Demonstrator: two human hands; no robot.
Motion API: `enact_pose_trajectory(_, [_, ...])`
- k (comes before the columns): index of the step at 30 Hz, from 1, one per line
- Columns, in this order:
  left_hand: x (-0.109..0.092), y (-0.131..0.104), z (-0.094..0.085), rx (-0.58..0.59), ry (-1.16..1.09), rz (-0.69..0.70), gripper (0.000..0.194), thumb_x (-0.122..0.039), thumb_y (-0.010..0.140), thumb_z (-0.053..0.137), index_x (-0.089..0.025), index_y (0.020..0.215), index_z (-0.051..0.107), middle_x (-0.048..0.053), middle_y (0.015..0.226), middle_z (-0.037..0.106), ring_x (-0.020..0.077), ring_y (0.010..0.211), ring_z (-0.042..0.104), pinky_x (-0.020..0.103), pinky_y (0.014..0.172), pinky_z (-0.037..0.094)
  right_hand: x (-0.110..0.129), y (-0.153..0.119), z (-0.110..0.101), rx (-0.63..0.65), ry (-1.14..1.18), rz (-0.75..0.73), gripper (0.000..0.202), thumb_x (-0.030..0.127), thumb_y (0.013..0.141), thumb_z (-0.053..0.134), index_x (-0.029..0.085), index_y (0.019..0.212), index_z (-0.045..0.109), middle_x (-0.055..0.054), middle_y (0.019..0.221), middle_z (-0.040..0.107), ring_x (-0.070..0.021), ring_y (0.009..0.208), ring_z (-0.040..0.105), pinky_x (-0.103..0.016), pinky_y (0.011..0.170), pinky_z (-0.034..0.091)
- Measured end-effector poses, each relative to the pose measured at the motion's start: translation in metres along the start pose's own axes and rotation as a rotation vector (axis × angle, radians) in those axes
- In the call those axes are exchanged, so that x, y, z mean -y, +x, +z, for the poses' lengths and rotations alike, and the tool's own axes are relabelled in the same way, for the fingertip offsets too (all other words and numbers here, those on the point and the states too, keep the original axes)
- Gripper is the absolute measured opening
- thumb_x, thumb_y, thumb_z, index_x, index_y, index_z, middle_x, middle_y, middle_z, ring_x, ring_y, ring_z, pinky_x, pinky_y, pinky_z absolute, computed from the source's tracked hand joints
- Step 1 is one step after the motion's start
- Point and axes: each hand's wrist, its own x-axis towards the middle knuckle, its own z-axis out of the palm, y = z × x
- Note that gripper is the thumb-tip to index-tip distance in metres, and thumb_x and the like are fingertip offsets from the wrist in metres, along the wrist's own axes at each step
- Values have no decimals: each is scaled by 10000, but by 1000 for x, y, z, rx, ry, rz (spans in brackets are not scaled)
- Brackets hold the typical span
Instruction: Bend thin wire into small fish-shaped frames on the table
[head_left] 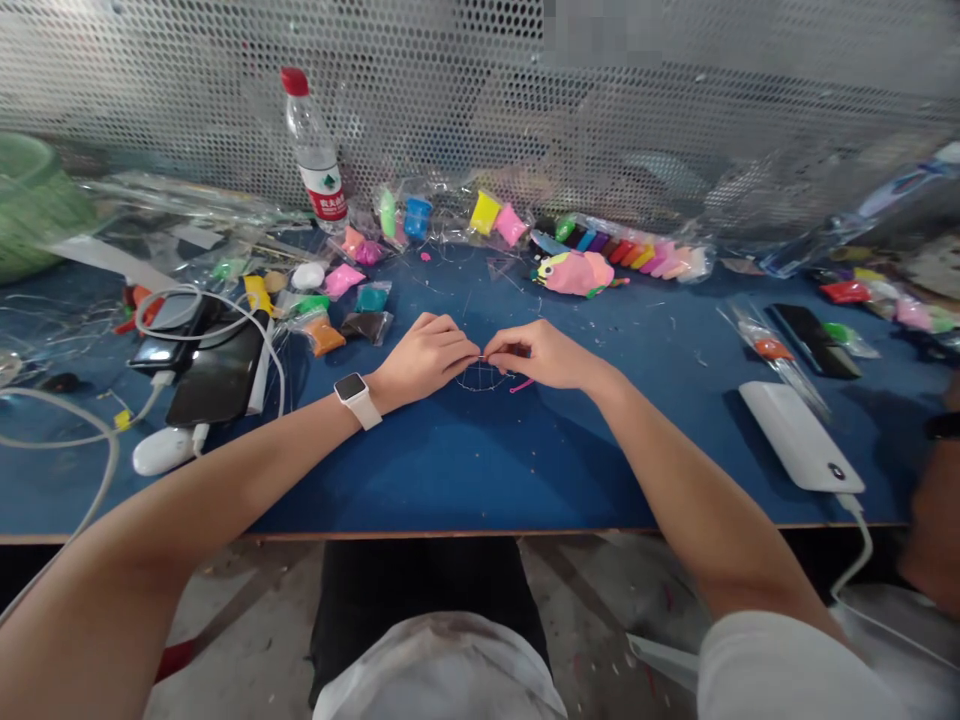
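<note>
Both hands meet at the middle of the blue table. My left hand (430,358), with a pale watch (358,400) on its wrist, pinches the top of a thin wire frame (480,387). Opposite it, fingertips almost touching, my right hand (541,354) is closed in a pinch on the same frame. The wire curves in a rounded outline below the fingers, with thin lines crossing it; its upper part is hidden. A small pink strip (523,385) lies just under the right hand. Beyond the hands rests a pink and yellow clay figure (577,273) with an eye.
A water bottle (319,165) stands against the perforated metal panel (465,90). Colored clay packets (322,333) lie at the left and back. Phones (217,375) with cables are on the left, a white power bank (799,437) on the right. Another person's arm (934,510) shows at the right edge.
</note>
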Motion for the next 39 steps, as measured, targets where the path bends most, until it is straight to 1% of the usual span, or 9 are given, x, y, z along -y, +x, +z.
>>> enact_pose_trajectory(2, [-2, 0, 0, 75, -29, -63, 215, -332, 1198, 658, -229, 1286, 825, 113, 1203, 862, 315, 1199, 735, 482, 1073, 517, 1, -4, -5, -20, -124, 0, 223, 400, 1056, 729, 233, 1055, 878, -31, 831, 802, -185, 721, 649, -366, 749, 457])
enact_pose_trajectory(5, [-5, 2, 0, 196, -63, -142, 516, -484, 1080, 823, -215, 1513, 743, 174, 1531, 762, 415, 1455, 654, 588, 1210, 487, 3, -10, -15, -36, -274, -5, 170, 275, 1027, 717, 239, 975, 875, -32, 840, 810, -186, 722, 644, -381, 766, 445])
enact_pose_trajectory(7, [-6, 3, 0, 256, -93, -157, 563, -522, 1044, 853, -218, 1503, 735, 179, 1636, 691, 443, 1547, 594, 636, 1285, 441, 5, -15, -21, -51, -288, -2, 178, 264, 1007, 707, 235, 950, 873, -42, 865, 822, -194, 739, 661, -386, 766, 459])
enact_pose_trajectory(9, [-7, 4, -2, 278, -128, -180, 479, -500, 1044, 850, -219, 1416, 738, 166, 1621, 690, 428, 1545, 597, 629, 1297, 441, 5, -18, -25, -78, -245, -2, 183, 299, 990, 716, 229, 948, 880, -53, 870, 826, -199, 747, 669, -387, 751, 473])
enact_pose_trajectory(13, [-8, 6, -4, 226, -183, -319, 477, -434, 982, 911, -223, 1336, 671, 134, 1372, 775, 372, 1314, 706, 579, 1169, 540, 4, -18, -27, -180, -91, -19, 195, 400, 952, 799, 232, 948, 897, -63, 888, 835, -205, 768, 683, -388, 750, 508])
enact_pose_trajectory(18, [-6, 8, -6, 68, -437, -516, 398, -186, 931, 855, -233, 1257, 633, 9, 980, 784, 213, 859, 753, 390, 855, 608, 0, -12, -20, -300, -10, 2, 228, 462, 924, 867, 240, 928, 919, -69, 911, 827, -200, 749, 659, -402, 736, 506])
enact_pose_trajectory(24, [-3, 9, -6, -72, -511, -606, 203, -152, 929, 860, -221, 1012, 688, 31, 971, 847, 189, 840, 798, 346, 797, 636, -8, -5, -6, -372, -14, 58, 270, 501, 928, 887, 234, 926, 919, -69, 856, 789, -211, 743, 647, -424, 746, 501])
enact_pose_trajectory(30, [5, 7, 1, -216, -746, -621, 309, -269, 962, 925, -211, 992, 623, 74, 1049, 866, 147, 764, 787, 308, 718, 675, -5, -4, 1, -427, -27, 72, 318, 560, 969, 857, 247, 961, 913, -88, 938, 801, -239, 802, 682, -456, 786, 537])
enact_pose_trajectory(39, [6, 8, 3, -211, -876, -544, 344, -297, 913, 964, -217, 1007, 643, 85, 1062, 880, 160, 755, 801, 324, 692, 679, 6, -3, 6, -404, 194, 103, 342, 573, 852, 971, 239, 903, 913, -71, 874, 828, -211, 763, 672, -418, 744, 561])
